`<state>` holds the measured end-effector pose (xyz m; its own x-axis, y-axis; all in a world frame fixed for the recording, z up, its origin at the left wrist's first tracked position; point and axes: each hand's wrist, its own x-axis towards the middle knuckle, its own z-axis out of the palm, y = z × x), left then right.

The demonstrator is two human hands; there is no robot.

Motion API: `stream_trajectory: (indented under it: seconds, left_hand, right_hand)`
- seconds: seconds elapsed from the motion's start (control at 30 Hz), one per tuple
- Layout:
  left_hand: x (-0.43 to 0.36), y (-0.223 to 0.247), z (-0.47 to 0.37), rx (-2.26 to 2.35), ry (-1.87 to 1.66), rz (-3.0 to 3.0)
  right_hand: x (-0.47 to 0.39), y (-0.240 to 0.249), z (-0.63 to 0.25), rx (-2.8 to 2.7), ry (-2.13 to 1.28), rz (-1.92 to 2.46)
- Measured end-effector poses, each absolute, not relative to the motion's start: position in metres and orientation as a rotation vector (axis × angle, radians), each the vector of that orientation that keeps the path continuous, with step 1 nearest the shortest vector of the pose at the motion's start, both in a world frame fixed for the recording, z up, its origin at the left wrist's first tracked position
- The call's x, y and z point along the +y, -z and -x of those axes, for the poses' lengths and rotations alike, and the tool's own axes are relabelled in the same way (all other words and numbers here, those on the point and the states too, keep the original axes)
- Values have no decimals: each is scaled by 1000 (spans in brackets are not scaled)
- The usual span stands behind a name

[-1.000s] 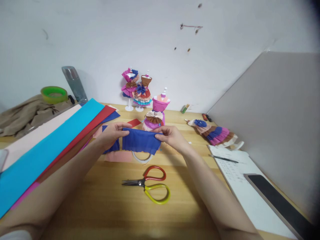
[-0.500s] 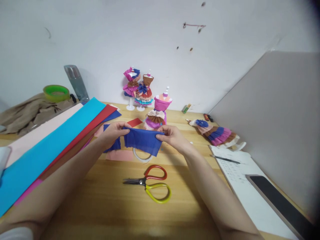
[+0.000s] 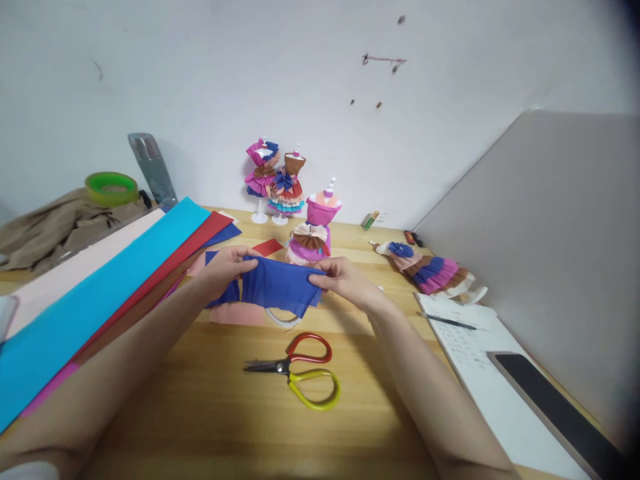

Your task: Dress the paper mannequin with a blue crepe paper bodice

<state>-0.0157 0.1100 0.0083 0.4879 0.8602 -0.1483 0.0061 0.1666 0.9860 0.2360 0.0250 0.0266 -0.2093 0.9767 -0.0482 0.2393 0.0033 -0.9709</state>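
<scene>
Spanning both hands point(image 3: 231, 270)—blue piece point(image 3: 280, 283)
</scene>
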Motion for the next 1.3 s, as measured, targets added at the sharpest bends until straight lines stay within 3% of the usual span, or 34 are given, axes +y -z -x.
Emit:
stream_trajectory:
  seconds: [0.47,1.3]
  left_hand:
    - [110,-11,16,823,-777,-1147]
    - [95,-16,15,750,-564,-1364]
  right_hand:
    - [26,-28,-238,-1364,-1036,1279]
    - [30,-24,-231,-1301,-1001,1246]
